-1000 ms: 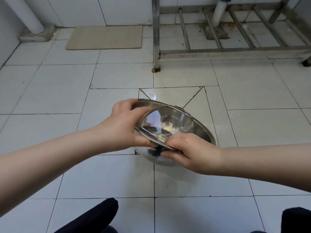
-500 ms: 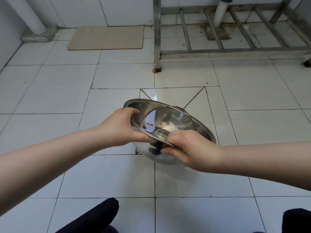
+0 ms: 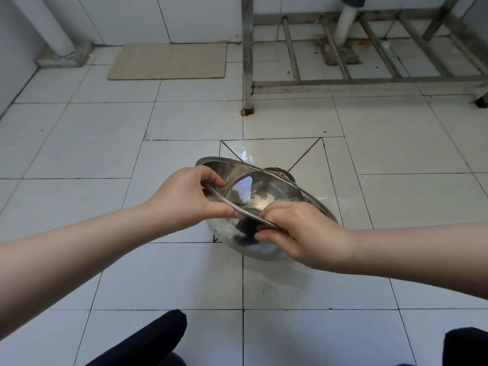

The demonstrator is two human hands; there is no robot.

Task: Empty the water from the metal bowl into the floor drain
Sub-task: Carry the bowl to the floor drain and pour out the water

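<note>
1. The shiny round stainless-steel bowl point(image 3: 260, 196) sits at frame centre, tilted away over the dark round floor drain point(image 3: 280, 173), which peeks out just past its far rim.
2. The left hand point(image 3: 184, 198) pinches the near-left rim; the right hand point(image 3: 301, 231) clamps the near-right rim, fingers underneath.
3. It looks rigid, thin, light and wet-slick, so rim grips suit it best.

White tiled floor point(image 3: 79, 143) carries a beige mat point(image 3: 169, 61), apparently wet near the drain point(image 3: 282, 173).

Bare forearms point(image 3: 79, 260), no sleeves; dark trousers point(image 3: 148, 342).
</note>
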